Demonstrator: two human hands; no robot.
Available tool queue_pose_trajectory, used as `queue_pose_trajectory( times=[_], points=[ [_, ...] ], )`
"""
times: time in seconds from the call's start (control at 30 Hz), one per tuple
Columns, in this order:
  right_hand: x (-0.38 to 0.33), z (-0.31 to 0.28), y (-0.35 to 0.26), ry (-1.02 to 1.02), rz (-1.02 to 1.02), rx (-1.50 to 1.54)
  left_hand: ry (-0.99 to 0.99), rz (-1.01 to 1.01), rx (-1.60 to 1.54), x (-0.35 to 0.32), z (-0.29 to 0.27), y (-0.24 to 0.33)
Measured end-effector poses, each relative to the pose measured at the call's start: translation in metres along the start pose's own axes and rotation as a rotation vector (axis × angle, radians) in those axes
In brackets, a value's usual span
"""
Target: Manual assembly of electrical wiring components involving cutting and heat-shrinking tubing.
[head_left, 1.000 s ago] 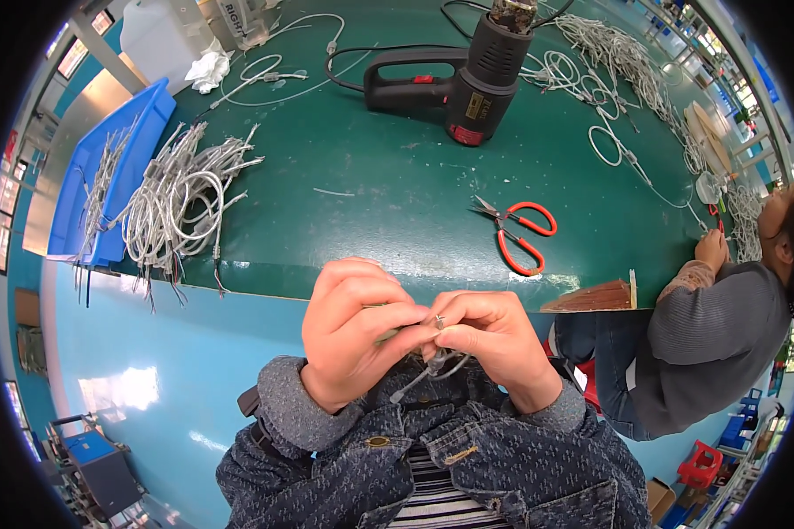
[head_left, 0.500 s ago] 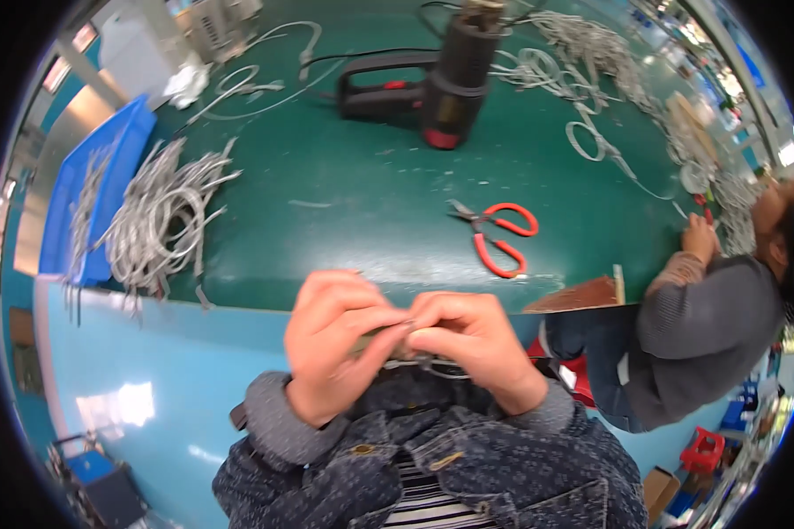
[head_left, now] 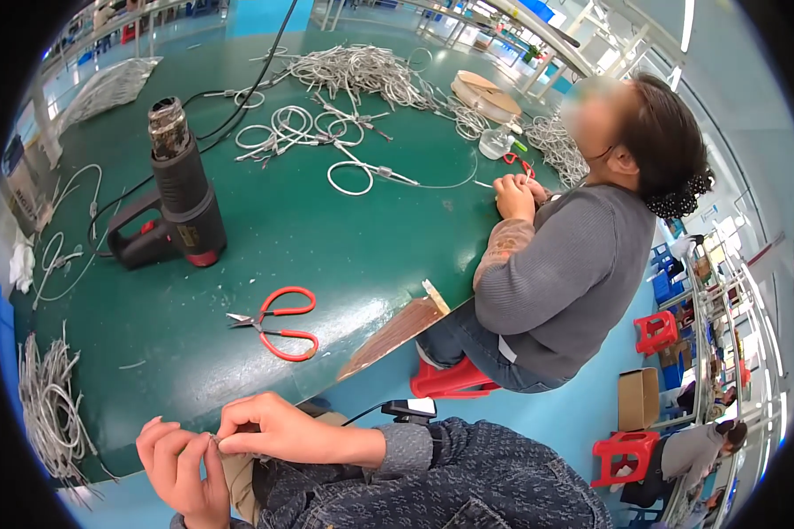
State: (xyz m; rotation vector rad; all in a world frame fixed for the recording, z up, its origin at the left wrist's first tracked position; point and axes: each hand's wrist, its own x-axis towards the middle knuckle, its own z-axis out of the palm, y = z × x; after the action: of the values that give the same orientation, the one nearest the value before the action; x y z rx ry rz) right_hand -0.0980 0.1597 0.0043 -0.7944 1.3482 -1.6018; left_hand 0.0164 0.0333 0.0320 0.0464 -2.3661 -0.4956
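My left hand [head_left: 181, 467] and my right hand [head_left: 278, 429] meet fingertip to fingertip just off the table's front edge. Both are closed in a pinch at one small thing, mostly covered by the fingers and too small to name. Past my right hand, red-handled scissors [head_left: 284, 310] with short blades lie spread apart on the green table [head_left: 353, 242]. A black heat gun [head_left: 185, 198] stands upright farther back on the left, nozzle up. Left of my hands, a bundle of grey cables [head_left: 53, 406] lies at the table's edge.
A co-worker in a grey sweater [head_left: 565, 273] sits at the right on a red stool [head_left: 450, 377], hands on a thin cable. Grey cable piles [head_left: 362, 72] and a cable reel [head_left: 485, 95] lie at the back. A brown board [head_left: 393, 339] lies along the front edge.
The view has swung to the right, so the table and tools appear farther left and the co-worker is more fully in sight. My hands remain together in a pinch.
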Motion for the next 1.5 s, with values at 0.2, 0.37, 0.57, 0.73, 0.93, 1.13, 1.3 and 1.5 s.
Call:
queue_pose_trajectory(
  times=[0.2, 0.37, 0.57, 0.73, 0.93, 1.13, 1.3, 1.5],
  points=[
    [0.008, -0.004, -0.003, -0.061, 0.050, 0.107, -0.057, 0.033, 0.009, 0.014, -0.004, -0.002],
    [0.016, -0.012, -0.005, -0.049, 0.005, 0.111, -0.082, -0.005, -0.042, 0.027, 0.002, -0.005],
    [0.032, -0.006, 0.009, -0.066, -0.198, 0.013, -0.010, -0.157, -0.154, 0.039, -0.003, 0.000],
    [0.027, -0.016, 0.022, -0.010, -0.235, -0.033, -0.025, -0.375, -0.355, 0.022, 0.007, -0.005],
    [0.031, -0.017, 0.022, 0.024, 0.023, 0.050, -0.008, -0.526, -0.532, 0.024, 0.007, -0.003],
    [0.036, -0.021, 0.026, 0.041, -0.053, 0.025, 0.032, -0.535, -0.586, 0.031, 0.005, -0.003],
    [0.035, -0.012, 0.025, 0.029, -0.050, 0.056, 0.045, -0.556, -0.588, 0.024, -0.001, -0.003],
    [0.029, -0.011, 0.029, 0.051, -0.081, -0.066, 0.097, -0.633, -0.714, 0.011, 0.000, 0.002]
  ],
)
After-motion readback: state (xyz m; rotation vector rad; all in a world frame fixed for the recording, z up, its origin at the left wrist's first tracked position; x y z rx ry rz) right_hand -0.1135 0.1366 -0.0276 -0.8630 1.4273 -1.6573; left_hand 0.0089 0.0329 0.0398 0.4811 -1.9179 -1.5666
